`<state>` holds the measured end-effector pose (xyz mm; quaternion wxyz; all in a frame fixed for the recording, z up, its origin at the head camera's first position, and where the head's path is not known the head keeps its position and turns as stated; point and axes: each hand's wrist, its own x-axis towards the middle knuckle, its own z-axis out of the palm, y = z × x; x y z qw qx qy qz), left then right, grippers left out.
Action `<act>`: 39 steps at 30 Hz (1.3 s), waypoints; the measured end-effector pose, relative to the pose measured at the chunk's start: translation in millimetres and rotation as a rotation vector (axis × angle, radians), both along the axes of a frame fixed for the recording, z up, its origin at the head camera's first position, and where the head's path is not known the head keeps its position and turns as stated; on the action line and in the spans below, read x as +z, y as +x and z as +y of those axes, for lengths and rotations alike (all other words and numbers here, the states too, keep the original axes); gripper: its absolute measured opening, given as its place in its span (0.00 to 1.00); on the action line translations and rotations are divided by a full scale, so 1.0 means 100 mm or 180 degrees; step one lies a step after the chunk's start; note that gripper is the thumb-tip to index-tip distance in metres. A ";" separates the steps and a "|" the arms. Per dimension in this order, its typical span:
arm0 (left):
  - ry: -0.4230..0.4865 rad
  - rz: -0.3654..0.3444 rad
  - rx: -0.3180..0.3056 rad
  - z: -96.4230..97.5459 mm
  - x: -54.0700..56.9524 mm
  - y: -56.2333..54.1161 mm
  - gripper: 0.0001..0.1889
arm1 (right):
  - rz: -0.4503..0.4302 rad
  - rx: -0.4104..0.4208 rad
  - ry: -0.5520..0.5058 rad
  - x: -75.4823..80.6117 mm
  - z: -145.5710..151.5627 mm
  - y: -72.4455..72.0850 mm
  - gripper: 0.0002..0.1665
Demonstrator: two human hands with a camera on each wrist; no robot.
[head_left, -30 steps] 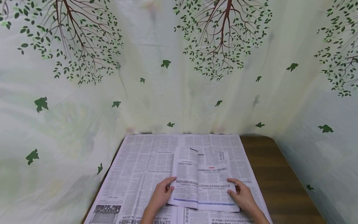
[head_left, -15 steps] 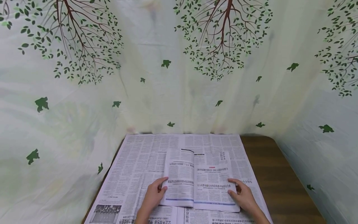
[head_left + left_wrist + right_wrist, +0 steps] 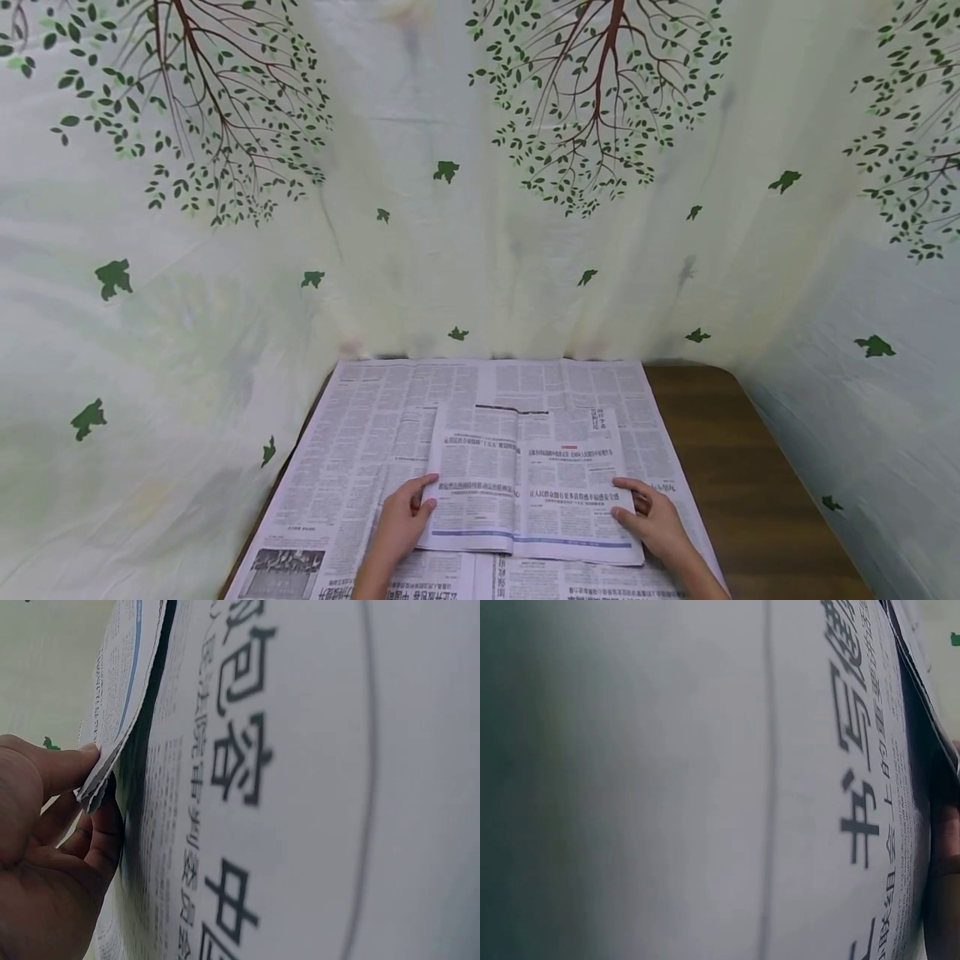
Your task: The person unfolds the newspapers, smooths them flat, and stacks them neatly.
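Observation:
A smaller newspaper [image 3: 480, 500], folded with a crease down its middle, lies spread above the larger newspaper sheets [image 3: 360, 433] in the head view. My left hand [image 3: 401, 521] pinches its left edge between thumb and fingers. Several paper layers show between that thumb [image 3: 71, 766] and the fingers in the left wrist view, lifted off the sheet beneath. On the opposite side, my right hand [image 3: 656, 523] grips the right edge, thumb on top. Only a sliver of the right hand [image 3: 946, 847] appears in the right wrist view, under the raised paper edge.
The larger newspaper covers most of a dark brown wooden table [image 3: 720, 450], whose bare strip shows at the right. A pale curtain [image 3: 525, 275] printed with trees and green leaves hangs behind and along both sides. A printed photo [image 3: 283, 572] marks the sheet's near left.
My left hand has moved to the left, drawing the newspaper's left half outward, so it now spreads wider and flatter. My right hand stays nearly in place.

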<state>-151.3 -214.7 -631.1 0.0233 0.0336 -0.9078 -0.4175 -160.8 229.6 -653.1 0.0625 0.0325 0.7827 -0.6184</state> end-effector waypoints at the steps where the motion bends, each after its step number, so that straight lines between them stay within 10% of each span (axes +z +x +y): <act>1: -0.0017 -0.0019 0.0020 -0.01 0.00 0.00 0.24 | -0.0019 -0.0029 0.0005 0.00 -0.01 0.00 0.34; 39: 0.0043 -0.0135 0.0534 -0.05 -0.03 -0.06 0.14 | -0.0017 -0.0232 0.0276 -0.01 0.01 -0.01 0.30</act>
